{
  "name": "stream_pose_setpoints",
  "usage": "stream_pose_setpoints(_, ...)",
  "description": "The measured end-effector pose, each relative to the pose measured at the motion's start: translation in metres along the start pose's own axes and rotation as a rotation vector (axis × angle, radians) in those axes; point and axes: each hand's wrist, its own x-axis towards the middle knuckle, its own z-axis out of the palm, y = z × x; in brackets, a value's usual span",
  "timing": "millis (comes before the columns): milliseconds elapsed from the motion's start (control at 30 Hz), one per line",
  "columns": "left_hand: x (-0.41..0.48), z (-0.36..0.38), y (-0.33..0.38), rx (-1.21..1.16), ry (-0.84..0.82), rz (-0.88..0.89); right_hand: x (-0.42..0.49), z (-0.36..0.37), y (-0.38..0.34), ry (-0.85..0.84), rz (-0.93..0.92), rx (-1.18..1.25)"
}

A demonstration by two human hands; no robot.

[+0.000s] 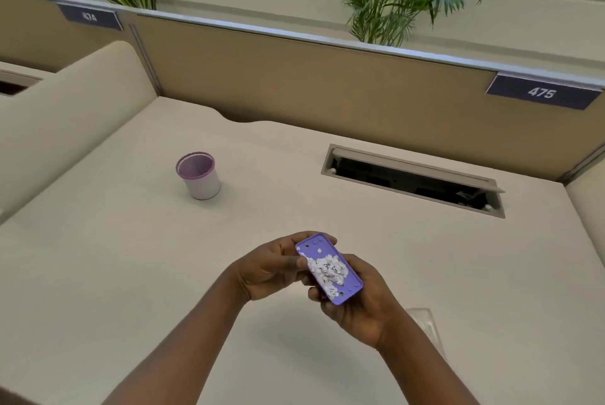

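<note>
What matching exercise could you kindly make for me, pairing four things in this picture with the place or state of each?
Things:
1. purple tray
2. cup
3. cable hatch
4. sign 475

Places or states:
A. fixed on the partition
B. gripped by the left hand and the right hand
C. upright on the desk, left of the hands
D. set into the desk, lid raised

Pairs: 1-B, 2-C, 3-D, 4-A.

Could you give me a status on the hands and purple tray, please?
Left hand and right hand both grip purple tray above desk. White bits piled inside. Purple-rimmed cup stands apart, nothing in between.
</note>
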Motion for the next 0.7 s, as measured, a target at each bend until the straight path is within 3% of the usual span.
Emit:
stream_pose_setpoints(200,-0.029,-0.066,0.032,-0.067,0.082,0.084,0.054,0.043,0.005,-0.132,0.049,0.137)
stream_pose_setpoints(467,-0.065,-0.167,0.08,-0.176,0.267,0.262,0.134,0.077,0.019,0.07,-0.046,-0.049)
stream_pose_setpoints(567,-0.071,-0.194,0.1,-0.187,0.378,0.335,0.168,0.089,0.027,0.214,-0.144,-0.266)
stream_pose_setpoints(700,-0.074,-0.222,0.123,-0.186,0.535,0.411,0.209,0.102,0.047,0.383,-0.329,-0.958)
